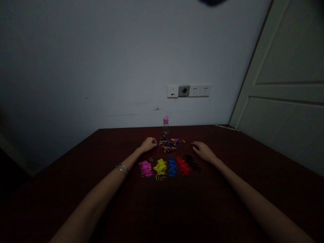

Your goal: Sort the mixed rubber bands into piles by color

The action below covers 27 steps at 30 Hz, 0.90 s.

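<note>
A mixed heap of small coloured bands (170, 143) lies in the middle of the dark table. My left hand (149, 144) is at the heap's left edge, its fingers curled together; what they hold, if anything, is too small to tell. My right hand (201, 150) rests on the table right of the heap, fingers apart and holding nothing. Nearer to me, from left to right, lie separate piles: pink bands (145, 168), yellow bands (160, 167), blue bands (172, 166), red bands (183, 166) and black bands (191, 162).
Behind the heap stands a small clear bottle (165, 128) with a pink top. Loose yellow bands (160, 178) lie in front of the yellow pile. The table (162, 209) meets a wall with sockets (199, 90); a pale door (286, 84) is at the right.
</note>
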Each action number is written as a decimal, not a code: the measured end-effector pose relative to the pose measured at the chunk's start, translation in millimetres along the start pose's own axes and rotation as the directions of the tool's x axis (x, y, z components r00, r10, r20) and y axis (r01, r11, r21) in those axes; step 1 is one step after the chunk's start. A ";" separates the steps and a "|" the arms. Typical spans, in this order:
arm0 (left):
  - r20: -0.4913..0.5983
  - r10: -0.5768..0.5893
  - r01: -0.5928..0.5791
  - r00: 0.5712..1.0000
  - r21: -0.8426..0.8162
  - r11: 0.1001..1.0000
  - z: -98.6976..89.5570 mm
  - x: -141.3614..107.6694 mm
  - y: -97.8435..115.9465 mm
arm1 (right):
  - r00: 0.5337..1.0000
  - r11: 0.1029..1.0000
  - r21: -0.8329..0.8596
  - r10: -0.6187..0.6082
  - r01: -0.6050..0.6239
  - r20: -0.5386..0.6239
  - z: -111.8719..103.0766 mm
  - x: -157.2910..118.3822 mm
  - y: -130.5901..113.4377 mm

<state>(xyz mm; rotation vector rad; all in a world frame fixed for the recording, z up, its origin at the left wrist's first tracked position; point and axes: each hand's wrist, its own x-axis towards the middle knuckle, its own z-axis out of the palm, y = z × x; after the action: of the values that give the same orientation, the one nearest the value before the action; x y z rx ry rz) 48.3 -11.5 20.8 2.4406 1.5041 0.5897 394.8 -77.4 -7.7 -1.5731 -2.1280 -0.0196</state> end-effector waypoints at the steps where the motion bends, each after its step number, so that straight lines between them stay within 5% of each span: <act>1: 0.003 -0.003 0.003 1.000 0.000 1.000 -0.2 0.0 -0.4 | 1.000 1.000 -0.002 0.000 0.000 0.001 0.0 0.1 0.0; 8: -0.011 0.059 -0.060 0.998 -0.066 0.996 -9.1 -2.9 8.4 | 1.000 1.000 -0.014 0.001 0.000 0.005 1.4 1.0 1.5; 14: 0.100 0.232 -0.217 0.967 -0.147 0.965 -14.9 -16.4 46.3 | 1.000 1.000 -0.023 -0.007 0.007 0.002 1.5 1.4 2.7; 20: 0.203 0.338 -0.308 0.919 -0.164 0.937 -7.9 -33.1 79.3 | 1.000 1.000 -0.013 -0.007 0.007 0.009 2.9 2.6 4.8; 27: 0.264 0.356 -0.312 0.896 -0.195 0.930 4.7 -33.4 82.0 | 1.000 1.000 -0.015 -0.001 0.001 0.011 3.4 2.4 5.5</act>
<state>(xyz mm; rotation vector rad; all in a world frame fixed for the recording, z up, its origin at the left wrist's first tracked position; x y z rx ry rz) 103.1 -78.4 40.5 2.5477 0.8981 0.3534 397.9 -72.4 -11.2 -1.5838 -2.1423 -0.0267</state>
